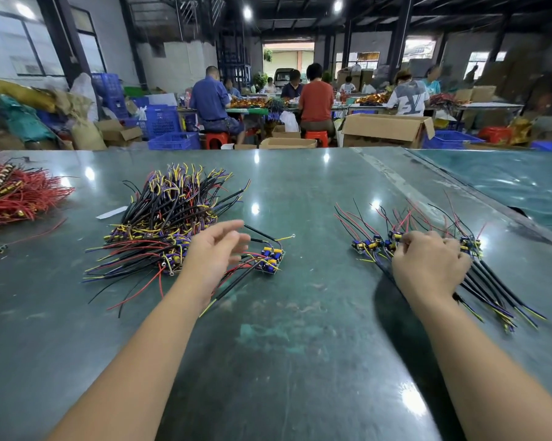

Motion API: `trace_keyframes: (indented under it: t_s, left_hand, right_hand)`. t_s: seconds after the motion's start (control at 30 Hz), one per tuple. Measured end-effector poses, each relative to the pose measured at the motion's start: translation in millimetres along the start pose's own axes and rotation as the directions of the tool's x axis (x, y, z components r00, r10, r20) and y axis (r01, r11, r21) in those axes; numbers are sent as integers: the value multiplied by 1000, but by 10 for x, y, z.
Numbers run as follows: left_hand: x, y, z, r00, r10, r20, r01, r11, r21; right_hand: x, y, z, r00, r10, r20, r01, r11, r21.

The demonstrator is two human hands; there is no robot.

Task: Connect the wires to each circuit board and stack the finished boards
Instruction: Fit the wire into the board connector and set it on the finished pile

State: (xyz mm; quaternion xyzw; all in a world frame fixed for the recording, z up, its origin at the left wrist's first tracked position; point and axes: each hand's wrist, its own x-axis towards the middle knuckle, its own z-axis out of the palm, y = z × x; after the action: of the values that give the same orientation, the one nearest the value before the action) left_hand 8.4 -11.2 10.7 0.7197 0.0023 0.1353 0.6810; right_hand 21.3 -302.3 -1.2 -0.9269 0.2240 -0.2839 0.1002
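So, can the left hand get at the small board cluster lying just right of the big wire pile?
Probably yes: the left hand hovers open beside the small board cluster, with nothing between them.

Factory assembly hall: workers point(316, 100) on stools at long tables, blue crates point(161, 120), cardboard boxes point(386, 130), wire heaps point(169, 214) on bench point(300, 313).

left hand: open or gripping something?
Open. The left hand has its fingers spread and nearly straight, reaching toward the small board cluster; nothing is held.
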Motion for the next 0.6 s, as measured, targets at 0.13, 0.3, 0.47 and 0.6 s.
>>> trace_keyframes:
  t_s: [0.13,0.3,0.47,0.6]
  left_hand:
    - [-34,-135,55,994,57,97,-103,803,587]
    - [-60,-181,49,984,71,160,-170,606,777]
    - [-35,-167,71,986,129,105,-167,767,620]
    - [-67,-83,94,939,285,192,-343,804,486]
  right_hand:
    - [-157,-221,-92,983,-185,16,178,963,205]
    - [-494,-528,-81,909,-385,160,261,825,500]
    - [-601,-620,-16,864,-371,340,68,755,652]
    - [-568,-690,-100,693,-280,664,-601,284,747]
